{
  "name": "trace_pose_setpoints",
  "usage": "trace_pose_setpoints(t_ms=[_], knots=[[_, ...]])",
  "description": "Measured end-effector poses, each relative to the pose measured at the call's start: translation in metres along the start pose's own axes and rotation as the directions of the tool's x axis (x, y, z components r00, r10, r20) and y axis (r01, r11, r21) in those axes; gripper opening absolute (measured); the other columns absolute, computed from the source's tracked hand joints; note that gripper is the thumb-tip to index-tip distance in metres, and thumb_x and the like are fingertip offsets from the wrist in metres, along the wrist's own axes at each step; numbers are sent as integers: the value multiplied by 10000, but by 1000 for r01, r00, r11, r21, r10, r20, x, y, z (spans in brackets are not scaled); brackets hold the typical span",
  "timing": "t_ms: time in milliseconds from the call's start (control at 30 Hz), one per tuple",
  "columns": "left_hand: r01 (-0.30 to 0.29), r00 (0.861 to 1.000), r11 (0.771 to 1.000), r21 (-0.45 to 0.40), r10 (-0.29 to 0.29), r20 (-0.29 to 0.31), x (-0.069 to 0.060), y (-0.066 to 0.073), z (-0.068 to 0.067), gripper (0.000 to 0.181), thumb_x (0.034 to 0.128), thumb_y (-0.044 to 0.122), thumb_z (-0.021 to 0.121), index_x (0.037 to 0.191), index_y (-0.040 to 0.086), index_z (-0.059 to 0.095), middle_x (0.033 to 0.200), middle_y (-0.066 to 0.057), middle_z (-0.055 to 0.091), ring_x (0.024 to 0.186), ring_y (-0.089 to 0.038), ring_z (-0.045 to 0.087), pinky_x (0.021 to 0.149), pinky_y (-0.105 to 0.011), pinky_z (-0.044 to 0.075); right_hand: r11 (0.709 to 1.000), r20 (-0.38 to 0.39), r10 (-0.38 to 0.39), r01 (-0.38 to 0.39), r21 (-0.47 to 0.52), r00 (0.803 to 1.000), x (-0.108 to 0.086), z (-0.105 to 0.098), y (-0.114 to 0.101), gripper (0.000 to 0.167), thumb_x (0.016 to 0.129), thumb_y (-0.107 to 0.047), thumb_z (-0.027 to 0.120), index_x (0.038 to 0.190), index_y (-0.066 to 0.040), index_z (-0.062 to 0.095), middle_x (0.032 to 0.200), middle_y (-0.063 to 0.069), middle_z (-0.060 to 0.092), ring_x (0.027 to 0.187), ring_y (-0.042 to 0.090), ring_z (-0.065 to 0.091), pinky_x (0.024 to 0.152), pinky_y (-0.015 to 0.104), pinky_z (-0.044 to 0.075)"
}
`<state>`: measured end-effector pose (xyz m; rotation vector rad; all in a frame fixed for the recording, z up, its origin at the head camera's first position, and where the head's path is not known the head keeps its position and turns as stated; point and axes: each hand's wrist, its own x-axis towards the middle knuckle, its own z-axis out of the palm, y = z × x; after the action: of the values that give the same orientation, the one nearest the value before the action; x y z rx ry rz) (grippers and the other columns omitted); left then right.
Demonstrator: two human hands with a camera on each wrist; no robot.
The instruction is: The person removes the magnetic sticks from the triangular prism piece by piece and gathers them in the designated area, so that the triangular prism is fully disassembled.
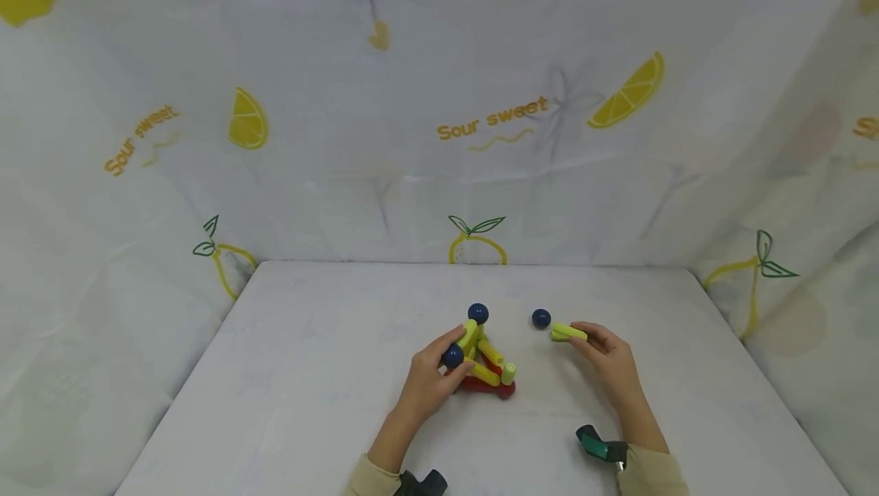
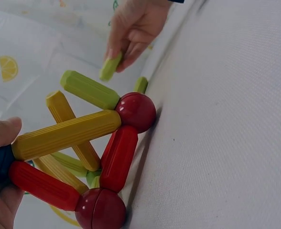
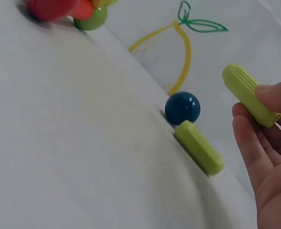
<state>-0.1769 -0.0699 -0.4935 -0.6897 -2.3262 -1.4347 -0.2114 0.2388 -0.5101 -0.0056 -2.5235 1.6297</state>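
Note:
My left hand point(image 1: 427, 383) grips a dark blue ball point(image 1: 453, 355) at the near left corner of a ball-and-stick structure. The structure joins red balls point(image 2: 136, 112), red sticks point(image 2: 118, 160), yellow sticks point(image 2: 69, 135) and light green sticks point(image 2: 90, 90). Another blue ball point(image 1: 478, 314) tops its far side. Off to its right, my right hand point(image 1: 613, 362) pinches a loose light green stick point(image 3: 249, 94) between thumb and fingers, above the table. Below that lies a second light green stick point(image 3: 199, 148), close to a loose blue ball point(image 3: 182, 109).
A white-covered table point(image 1: 330, 343) carries everything. Behind it hangs a white cloth point(image 1: 384, 137) printed with lemons and lettering. Dark camera straps point(image 1: 604, 446) sit at my wrists.

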Motion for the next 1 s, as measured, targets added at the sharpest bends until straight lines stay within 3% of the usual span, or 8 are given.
trace_pose_setpoints(t_ms=[67,167,267,633,867,1000], knots=[[10,1000,1000,-5,-10,-1,-1,0,0,519,835,125,717,1309,30,528,1318,-152,566,1190,-259,573,906,-260,514,997,-12,53,-54,-54,999,1,-3,9,474,920,-405,587,1247,-62,582,1305,142,557,1041,-105,505,808,-28,382],[19,1000,1000,-10,-19,2,-1,-1,0,519,836,123,716,1311,35,526,1323,-148,562,1195,-257,569,910,-256,511,990,-11,112,-112,-91,994,3,-4,18,473,923,-419,578,1257,-84,577,1338,119,536,1142,87,518,793,-35,356],[24,1000,1000,-9,-24,3,-2,-1,0,517,840,132,714,1312,39,526,1325,-143,562,1197,-253,568,911,-254,510,987,-7,118,-118,-110,993,4,-3,23,456,927,-394,583,1252,-74,577,1334,128,539,1177,215,504,787,-19,358],[29,1000,999,-14,-29,6,0,0,-1,521,844,145,712,1321,54,522,1329,-134,560,1201,-244,566,917,-269,510,968,-25,55,-60,-244,998,3,6,25,359,919,-267,618,1193,-39,590,1184,184,623,1046,286,612,805,212,521],[32,999,999,-10,-32,7,0,-1,0,524,840,138,715,1322,62,523,1330,-129,561,1203,-240,565,916,-259,508,959,-86,95,-114,-259,992,0,9,19,377,905,-235,631,1199,-11,558,1135,197,638,1033,304,620,858,401,526],[32,999,999,-9,-32,7,0,-1,0,526,838,133,716,1322,60,523,1327,-132,562,1201,-241,566,917,-263,508,954,-118,88,-118,-277,989,0,10,19,364,896,-219,645,1183,-6,575,1101,186,634,999,297,612,840,413,516]])
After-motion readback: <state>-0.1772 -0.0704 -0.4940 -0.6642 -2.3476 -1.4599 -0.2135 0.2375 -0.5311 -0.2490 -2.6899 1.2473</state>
